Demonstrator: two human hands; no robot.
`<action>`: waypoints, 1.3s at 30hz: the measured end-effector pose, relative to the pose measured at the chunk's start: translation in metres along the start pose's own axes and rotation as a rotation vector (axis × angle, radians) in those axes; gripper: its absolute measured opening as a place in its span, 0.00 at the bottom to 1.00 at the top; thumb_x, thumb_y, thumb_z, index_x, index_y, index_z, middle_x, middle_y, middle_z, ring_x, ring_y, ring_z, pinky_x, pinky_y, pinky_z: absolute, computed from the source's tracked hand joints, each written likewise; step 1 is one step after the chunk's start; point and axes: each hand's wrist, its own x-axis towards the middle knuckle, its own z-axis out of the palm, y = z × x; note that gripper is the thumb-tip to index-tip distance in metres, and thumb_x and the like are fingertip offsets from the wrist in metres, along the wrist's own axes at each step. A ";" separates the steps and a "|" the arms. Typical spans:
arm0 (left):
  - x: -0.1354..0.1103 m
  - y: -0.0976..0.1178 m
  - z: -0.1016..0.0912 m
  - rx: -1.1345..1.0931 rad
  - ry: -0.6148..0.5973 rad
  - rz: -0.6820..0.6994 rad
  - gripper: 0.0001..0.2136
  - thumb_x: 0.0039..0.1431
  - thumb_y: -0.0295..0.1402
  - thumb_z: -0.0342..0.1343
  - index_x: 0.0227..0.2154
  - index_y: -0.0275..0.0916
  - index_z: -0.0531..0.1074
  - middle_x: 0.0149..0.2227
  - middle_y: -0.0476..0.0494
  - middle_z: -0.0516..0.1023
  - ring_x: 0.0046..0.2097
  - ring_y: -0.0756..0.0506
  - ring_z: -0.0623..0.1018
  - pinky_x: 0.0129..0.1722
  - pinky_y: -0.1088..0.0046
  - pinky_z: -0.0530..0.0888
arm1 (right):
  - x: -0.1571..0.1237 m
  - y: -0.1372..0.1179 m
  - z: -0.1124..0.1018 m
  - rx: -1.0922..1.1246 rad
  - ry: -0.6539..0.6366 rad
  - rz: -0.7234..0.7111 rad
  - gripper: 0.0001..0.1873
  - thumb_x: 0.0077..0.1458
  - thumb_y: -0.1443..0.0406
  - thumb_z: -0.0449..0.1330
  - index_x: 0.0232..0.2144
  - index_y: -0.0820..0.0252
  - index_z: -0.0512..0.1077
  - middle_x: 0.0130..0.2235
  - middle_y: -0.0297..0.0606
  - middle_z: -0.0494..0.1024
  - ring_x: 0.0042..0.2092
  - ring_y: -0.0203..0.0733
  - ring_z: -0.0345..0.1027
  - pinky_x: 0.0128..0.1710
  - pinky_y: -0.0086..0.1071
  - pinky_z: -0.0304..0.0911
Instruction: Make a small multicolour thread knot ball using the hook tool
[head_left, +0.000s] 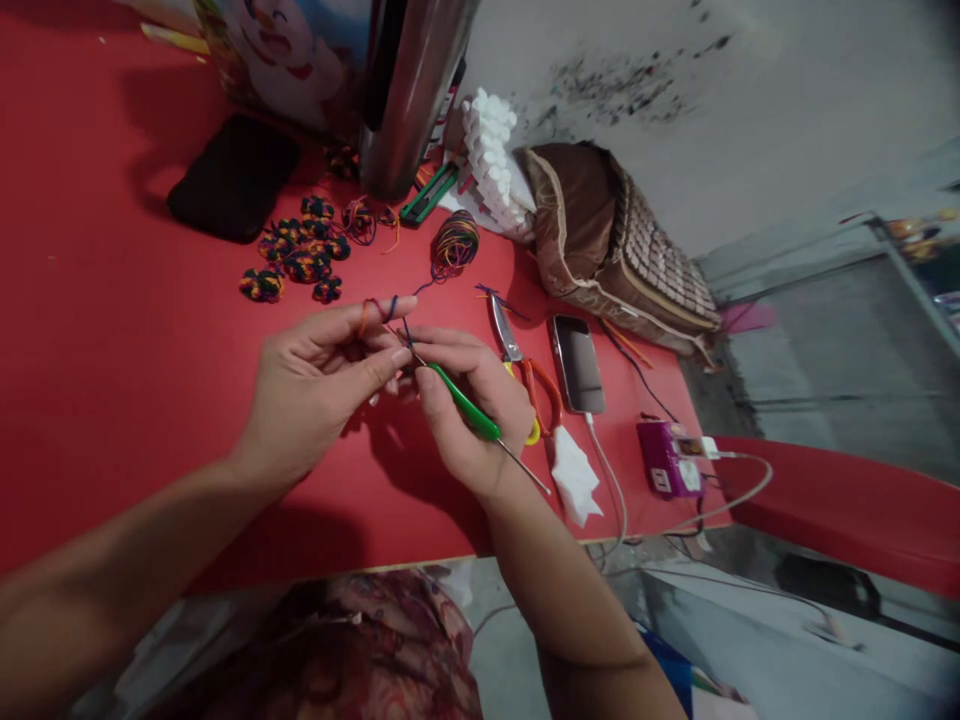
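Centre frame: left hand (pixel 315 385) pinching multicoloured yarn strand (pixel 390 305), loop over forefinger; right hand (pixel 469 400) pinching green-handled crochet hook (pixel 461 402), tip at strand. Yarn ball (pixel 454 243) above hands; crocheted pieces (pixel 296 255) clustered upper left. Right of hands: scissors (pixel 517 365), smartphone (pixel 577 362) on cable, purple adapter box (pixel 664 458) with label, print too small to read. Cartoon-printed box (pixel 285 50) at top edge, steel flask (pixel 409 90) beside it. Red desk (pixel 112 330), matte; stained grey wall (pixel 750 100) upper right.
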 end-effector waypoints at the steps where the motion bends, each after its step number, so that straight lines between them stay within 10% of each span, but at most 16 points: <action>1: 0.000 0.000 0.000 -0.002 0.002 0.010 0.15 0.55 0.20 0.71 0.42 0.44 0.89 0.30 0.51 0.84 0.29 0.53 0.80 0.33 0.80 0.82 | 0.001 0.000 -0.001 -0.017 -0.007 -0.017 0.11 0.68 0.69 0.63 0.50 0.53 0.79 0.52 0.42 0.86 0.54 0.44 0.83 0.54 0.41 0.81; 19: 0.005 0.005 0.006 -0.338 0.087 -0.264 0.12 0.49 0.17 0.71 0.36 0.36 0.88 0.30 0.49 0.81 0.27 0.56 0.77 0.30 0.85 0.78 | 0.002 0.008 0.003 -0.257 0.049 -0.210 0.16 0.67 0.69 0.65 0.55 0.53 0.76 0.48 0.41 0.86 0.51 0.44 0.83 0.52 0.37 0.82; 39: 0.007 0.016 0.002 -0.133 -0.008 -0.128 0.13 0.49 0.22 0.74 0.37 0.42 0.89 0.31 0.49 0.80 0.31 0.53 0.75 0.30 0.82 0.76 | -0.001 0.003 -0.002 -0.138 0.031 -0.113 0.14 0.72 0.62 0.61 0.57 0.41 0.75 0.52 0.37 0.85 0.54 0.46 0.83 0.48 0.40 0.85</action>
